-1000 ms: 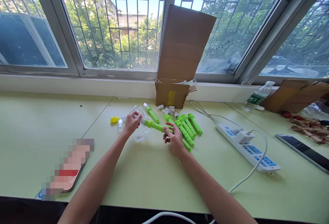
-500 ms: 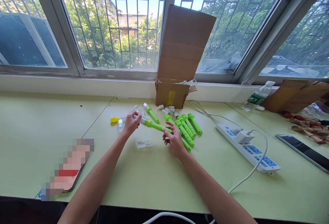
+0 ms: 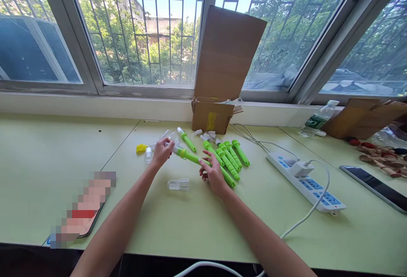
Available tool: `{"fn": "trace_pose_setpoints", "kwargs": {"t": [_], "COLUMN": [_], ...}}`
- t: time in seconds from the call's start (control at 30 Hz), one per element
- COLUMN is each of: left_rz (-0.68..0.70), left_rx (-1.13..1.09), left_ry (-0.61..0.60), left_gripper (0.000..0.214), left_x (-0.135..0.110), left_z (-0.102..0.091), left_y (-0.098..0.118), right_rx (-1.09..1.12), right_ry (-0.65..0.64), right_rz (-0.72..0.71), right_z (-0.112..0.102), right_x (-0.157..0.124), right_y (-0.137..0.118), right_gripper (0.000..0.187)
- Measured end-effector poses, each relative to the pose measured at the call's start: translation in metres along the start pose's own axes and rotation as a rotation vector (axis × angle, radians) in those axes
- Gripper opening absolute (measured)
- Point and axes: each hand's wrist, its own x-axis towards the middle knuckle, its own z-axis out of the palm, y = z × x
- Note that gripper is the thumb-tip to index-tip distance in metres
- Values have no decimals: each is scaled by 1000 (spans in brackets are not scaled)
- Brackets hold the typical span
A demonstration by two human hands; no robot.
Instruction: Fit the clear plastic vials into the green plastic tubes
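My left hand [image 3: 163,151] is closed around the clear plastic end of a bright green light stick [image 3: 188,155]. The stick slants down to the right, and my right hand [image 3: 213,173] pinches its far end between thumb and fingers, hiding the tip. A loose clear plastic cap [image 3: 178,184] lies on its side between my forearms. Several green stick handles [image 3: 229,158] are grouped just beyond my right hand. Another green stick with a clear end [image 3: 187,139] rests behind the held one. Clear caps [image 3: 165,134] and a yellow piece [image 3: 141,148] lie by my left hand.
An open cardboard box [image 3: 212,115] stands against the window sill, with small white pieces [image 3: 208,135] before it. To the right are a white power strip [image 3: 307,181] with cables, a dark phone [image 3: 375,188] and a water bottle [image 3: 319,119]. Another phone [image 3: 87,209], blurred, lies left.
The loose clear cap on the table has turned slightly and lies more level. My right hand has shifted a little left along the stick; my left hand keeps its grip.
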Motion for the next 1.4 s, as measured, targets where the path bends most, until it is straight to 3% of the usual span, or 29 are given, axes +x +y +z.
{"fn": "trace_pose_setpoints", "kwargs": {"t": [0.23, 0.5, 0.63, 0.77, 0.83, 1.13, 1.2, 1.3, 1.33, 1.4], "left_rz": [-18, -8, -9, -19, -19, -29, -33, -46, -47, -44], "left_rx": [-4, -23, 8, 8, 9, -13, -14, -19, -16, 1], "left_ry": [10, -16, 30, 46, 47, 42, 40, 67, 81, 102], "left_gripper": [22, 22, 20, 19, 20, 21, 20, 20, 19, 19], "left_x": [0, -2, 0, 2, 3, 4, 4, 5, 6, 7], "left_z": [0, 2, 3, 3, 4, 4, 4, 5, 5, 4], "left_y": [0, 7, 5, -1, -3, -7, -7, -8, -9, -11], "right_rx": [-39, 27, -162, -384, -417, -327, -485, -789, -843, -900], "right_ry": [29, 20, 57, 54, 29, -112, -35, 154, 100, -141], "right_rz": [-29, 82, -90, -362, -399, -142, -259, -670, -808, -1035], "right_z": [-1, 0, 1, 1, 1, 1, 1, 6, 9, 20], "right_x": [2, 5, 2, -1, -1, 1, -2, -18, -26, -46], "right_y": [0, 4, 3, 4, 5, 5, 1, -10, -14, -20], "right_gripper": [50, 44, 49, 31, 28, 44, 43, 44, 46, 53]}}
